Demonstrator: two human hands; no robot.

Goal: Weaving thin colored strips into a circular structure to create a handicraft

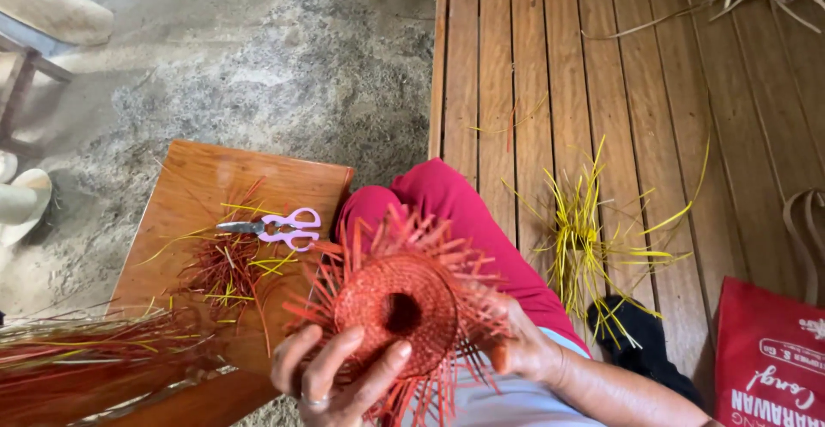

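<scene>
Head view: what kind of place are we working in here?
Likely a home or village weaving spot, half outdoors: a slatted wooden platform beside rough bare ground, loose yellow strips, and a half-woven red basket held in the left hand and right hand.

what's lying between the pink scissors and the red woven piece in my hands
In the head view, only bare wooden board separates the pink scissors from the red woven piece; its loose strip ends nearly reach the handles.

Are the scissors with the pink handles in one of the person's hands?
No, the scissors lie on the wooden board, while the left hand and right hand both hold the red woven piece.
</scene>
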